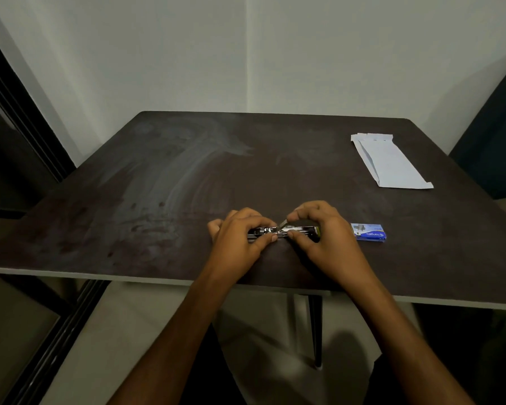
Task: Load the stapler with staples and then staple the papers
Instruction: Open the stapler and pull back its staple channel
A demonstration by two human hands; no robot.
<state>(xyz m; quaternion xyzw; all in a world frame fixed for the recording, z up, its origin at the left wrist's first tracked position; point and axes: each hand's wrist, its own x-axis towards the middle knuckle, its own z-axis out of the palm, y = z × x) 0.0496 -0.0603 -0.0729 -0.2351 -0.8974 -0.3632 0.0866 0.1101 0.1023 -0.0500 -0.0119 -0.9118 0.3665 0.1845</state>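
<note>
A: From the head view, where does the stapler (284, 231) lie?

B: Near the front edge of the dark table (158, 185), right of centre, flat and opened out lengthwise between both hands. The blue staple box (369, 232) sits just right of it, apart from the right hand. The folded papers (390, 160) lie far off toward the right rear corner, untouched.

A: How will the stapler handle?

B: I judge it small, stiff and metal, with a sprung magazine that wants to snap back. The chrome looks slippery, so it is best held by its sides, with the base kept on the table. A strip of staples would be light and brittle, likely to break if bent; pinch it by its long edges.

A: And the hands?

B: The left hand (240, 235) comes in from the near left, knuckles up, thumb and fingers pressed against the left end of the stapler, steadying it. The right hand (322, 232) arches over the right half, thumb low at the near side, forefinger curled above. Between them it pinches a small silvery piece (283, 223) tilted up over the channel, probably staples, though it is too small to be sure.

A: Loaded yet?

B: It seems not; I judge loading still under way.
</note>
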